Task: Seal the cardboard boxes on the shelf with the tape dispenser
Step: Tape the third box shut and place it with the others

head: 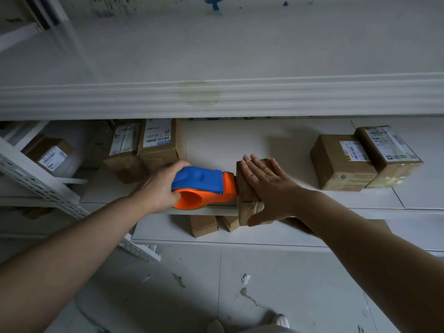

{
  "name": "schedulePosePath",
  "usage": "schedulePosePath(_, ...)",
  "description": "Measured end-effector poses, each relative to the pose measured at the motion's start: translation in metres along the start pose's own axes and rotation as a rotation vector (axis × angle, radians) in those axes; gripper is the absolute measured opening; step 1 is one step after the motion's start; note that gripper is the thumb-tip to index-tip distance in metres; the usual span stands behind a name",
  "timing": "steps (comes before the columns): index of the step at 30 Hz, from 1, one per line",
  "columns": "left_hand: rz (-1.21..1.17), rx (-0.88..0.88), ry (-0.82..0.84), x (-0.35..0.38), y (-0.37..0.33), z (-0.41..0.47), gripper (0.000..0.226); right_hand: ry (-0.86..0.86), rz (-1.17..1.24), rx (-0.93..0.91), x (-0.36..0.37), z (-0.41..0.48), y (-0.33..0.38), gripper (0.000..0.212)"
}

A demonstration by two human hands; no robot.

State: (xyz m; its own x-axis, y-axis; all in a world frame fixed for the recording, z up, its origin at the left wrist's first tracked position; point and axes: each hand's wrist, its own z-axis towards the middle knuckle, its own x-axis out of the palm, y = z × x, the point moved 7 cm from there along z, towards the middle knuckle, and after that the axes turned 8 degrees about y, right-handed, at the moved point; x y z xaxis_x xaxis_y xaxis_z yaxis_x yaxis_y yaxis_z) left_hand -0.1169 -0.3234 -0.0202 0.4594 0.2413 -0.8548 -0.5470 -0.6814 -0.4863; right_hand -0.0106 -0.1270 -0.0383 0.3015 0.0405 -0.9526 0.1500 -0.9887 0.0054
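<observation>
A small cardboard box (247, 203) sits at the front edge of the middle shelf (312, 200). My right hand (266, 186) lies flat on top of it, fingers spread, thumb down its front face. My left hand (158, 188) grips the back of an orange and blue tape dispenser (204, 186), whose orange nose touches the box's left side. Clear tape shows on the box's front lower corner.
Two labelled boxes (360, 159) stand at the right of the shelf, and more labelled boxes (144, 147) at the back left. Smaller boxes (204, 224) rest on the shelf below. A white upper shelf rail (216, 99) overhangs. A perforated white upright (36, 179) runs at the left.
</observation>
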Motion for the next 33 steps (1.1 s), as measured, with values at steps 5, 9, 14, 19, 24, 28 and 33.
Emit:
schedulePosePath(5,0.003,-0.010,0.005,0.003,0.002,-0.002,0.065,-0.015,0.046,0.072,-0.003,0.018,0.004,0.122)
schedulePosePath(9,-0.017,-0.011,0.006,0.000,0.001,-0.003,0.067,-0.040,0.125,0.065,-0.014,0.026,-0.001,0.122)
schedulePosePath(14,-0.052,0.042,-0.079,-0.018,-0.023,0.000,0.063,-0.170,0.679,0.052,0.004,0.004,-0.031,0.136)
schedulePosePath(19,0.150,0.098,0.011,0.009,-0.071,0.026,0.064,-0.095,0.862,0.217,0.073,-0.012,-0.059,0.140)
schedulePosePath(24,0.410,0.120,-0.006,0.013,-0.104,0.045,0.067,-0.160,0.724,0.176,0.059,-0.009,-0.062,0.145)
schedulePosePath(28,0.408,0.087,0.043,0.013,-0.099,0.044,0.073,-0.123,0.677,0.096,0.053,0.002,-0.049,0.139)
schedulePosePath(33,0.309,0.041,0.044,-0.006,-0.070,0.038,0.072,-0.109,0.573,0.157,0.058,0.004,-0.056,0.132)
